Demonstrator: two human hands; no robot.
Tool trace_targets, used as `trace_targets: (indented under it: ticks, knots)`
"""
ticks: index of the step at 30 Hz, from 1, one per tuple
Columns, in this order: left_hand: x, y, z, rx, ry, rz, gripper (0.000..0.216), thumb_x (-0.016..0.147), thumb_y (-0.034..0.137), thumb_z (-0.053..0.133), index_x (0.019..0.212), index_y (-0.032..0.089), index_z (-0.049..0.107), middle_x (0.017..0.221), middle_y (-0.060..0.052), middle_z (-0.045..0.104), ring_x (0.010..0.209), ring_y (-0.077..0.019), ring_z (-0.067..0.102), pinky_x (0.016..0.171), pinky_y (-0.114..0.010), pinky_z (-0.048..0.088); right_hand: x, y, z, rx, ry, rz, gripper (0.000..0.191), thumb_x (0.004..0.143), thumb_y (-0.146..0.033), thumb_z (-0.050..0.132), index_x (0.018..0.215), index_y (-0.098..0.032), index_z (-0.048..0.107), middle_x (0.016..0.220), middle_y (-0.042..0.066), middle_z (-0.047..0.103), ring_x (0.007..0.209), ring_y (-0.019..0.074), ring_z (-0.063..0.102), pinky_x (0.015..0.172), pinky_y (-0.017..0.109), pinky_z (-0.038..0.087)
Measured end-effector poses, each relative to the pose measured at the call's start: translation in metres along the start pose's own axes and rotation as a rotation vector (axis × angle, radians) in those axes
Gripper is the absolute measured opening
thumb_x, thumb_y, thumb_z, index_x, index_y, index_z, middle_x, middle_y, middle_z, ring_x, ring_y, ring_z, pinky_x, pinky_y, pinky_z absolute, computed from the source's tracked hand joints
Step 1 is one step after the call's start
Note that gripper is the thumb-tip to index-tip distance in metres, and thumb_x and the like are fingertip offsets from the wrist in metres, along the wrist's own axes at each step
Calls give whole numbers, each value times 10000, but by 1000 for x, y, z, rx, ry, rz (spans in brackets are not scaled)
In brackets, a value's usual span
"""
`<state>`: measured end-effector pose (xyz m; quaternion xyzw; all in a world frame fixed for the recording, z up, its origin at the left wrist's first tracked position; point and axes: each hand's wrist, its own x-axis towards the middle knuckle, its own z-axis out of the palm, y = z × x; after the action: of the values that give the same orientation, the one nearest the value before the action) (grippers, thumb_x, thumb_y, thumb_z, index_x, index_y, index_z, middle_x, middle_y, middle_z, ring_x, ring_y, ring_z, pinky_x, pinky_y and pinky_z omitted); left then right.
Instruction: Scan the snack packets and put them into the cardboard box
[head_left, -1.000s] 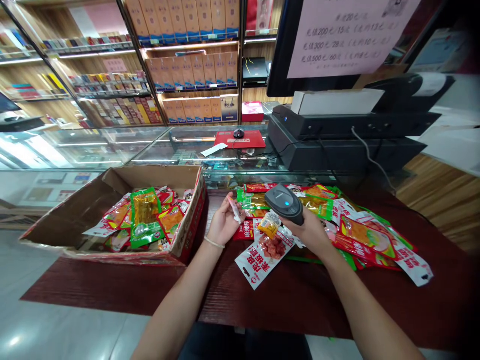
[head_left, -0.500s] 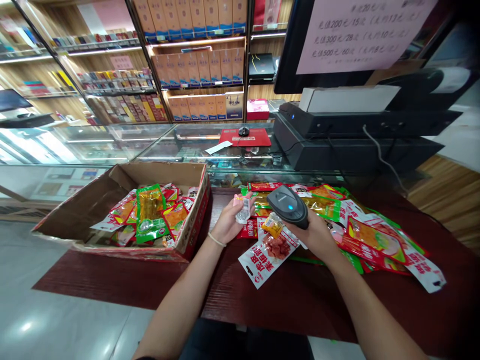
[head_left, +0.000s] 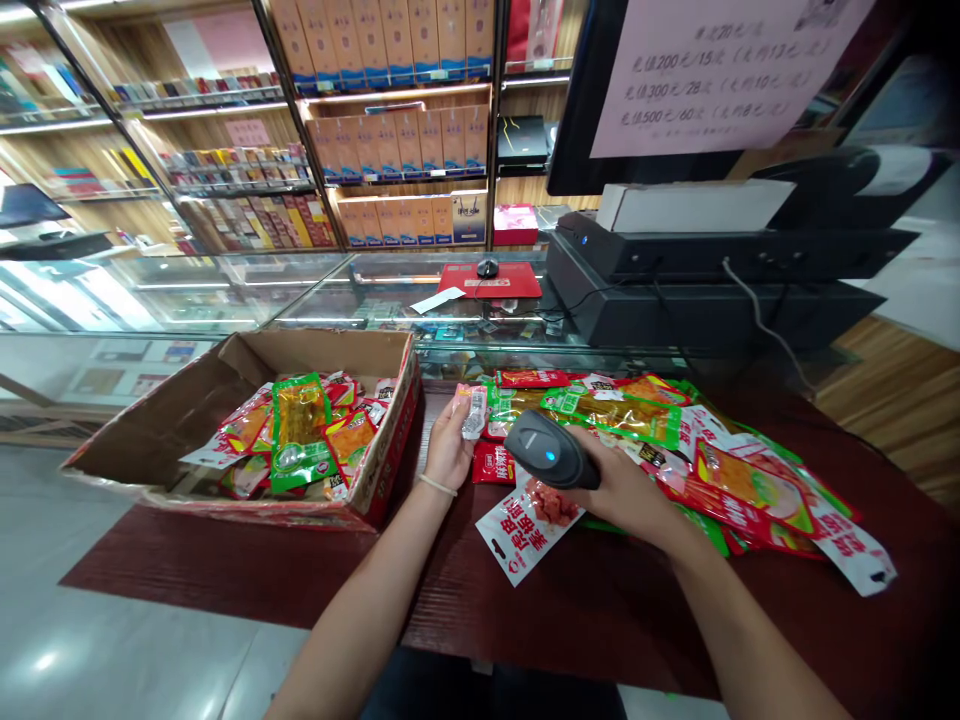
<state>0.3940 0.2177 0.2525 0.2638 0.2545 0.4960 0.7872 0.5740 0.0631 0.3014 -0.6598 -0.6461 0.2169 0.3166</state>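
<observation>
In my left hand (head_left: 448, 447) is a small pink and clear snack packet (head_left: 472, 411), its printed back turned up. My right hand (head_left: 619, 490) is wrapped round a dark barcode scanner (head_left: 550, 447) with a blue light on top. The scanner's head points left toward the packet, with a gap between them. Under and behind the scanner lies a pile of snack packets (head_left: 637, 415) in green, red and white. A white packet with red lettering (head_left: 517, 545) sticks out at the pile's front, partly covered by the scanner. A red packet (head_left: 493, 464) lies just right of my left wrist.
An open cardboard box (head_left: 300, 512) with several snack packets stands on the left of the dark red table (head_left: 480, 610). Behind it is a glass counter (head_left: 315, 300) with a red mouse pad (head_left: 517, 282). A black cash drawer (head_left: 675, 300) and monitor (head_left: 574, 130) stand at back right.
My left hand has moved slightly left with the small packet. The scanner in my right hand has come left and down, and now covers the yellow packet that showed before.
</observation>
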Motion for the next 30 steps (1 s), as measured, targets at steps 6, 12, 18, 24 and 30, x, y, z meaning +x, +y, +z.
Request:
trace_targets:
  ticks: [6, 12, 18, 24, 30]
  knots:
    - [-2, -2, 4, -19, -22, 17, 313, 796, 265, 729, 1082, 149, 686, 1084, -95, 724, 888, -164, 700, 840, -275, 540, 0, -3, 0, -30, -31, 1, 439, 725, -292, 695, 1156, -276, 616, 1044, 21, 727, 948, 276, 667, 807, 355, 493]
    - [-3, -1, 6, 0, 14, 24, 320, 753, 250, 769, 1049, 149, 702, 1020, -78, 740, 783, -127, 695, 773, -236, 537, 0, 2, 0, -6, 19, -17, 508, 744, -296, 688, 1237, -249, 576, 1115, 37, 711, 985, 271, 658, 860, 363, 487]
    - [-41, 26, 43, 190, -68, 187, 426, 764, 368, 751, 1120, 138, 699, 1076, -98, 730, 914, -173, 693, 866, -270, 510, 4, 13, 3, 99, 159, -39, 393, 773, -390, 653, 1113, -194, 645, 1001, 56, 731, 864, 263, 669, 754, 358, 531]
    - [-102, 121, 61, 863, -271, 469, 366, 811, 355, 698, 1148, 212, 704, 1133, -55, 718, 1077, -233, 658, 982, -361, 503, 8, 19, 6, 27, 303, 114, 451, 720, -444, 689, 1089, -185, 672, 949, 58, 743, 858, 280, 677, 705, 339, 535]
    - [-90, 204, -20, 1511, 100, 754, 368, 869, 359, 612, 1218, 253, 657, 1179, -55, 698, 1089, -243, 662, 968, -384, 516, 13, 14, 13, 53, 307, 62, 464, 697, -485, 680, 1053, -188, 699, 929, 68, 746, 847, 294, 682, 709, 352, 537]
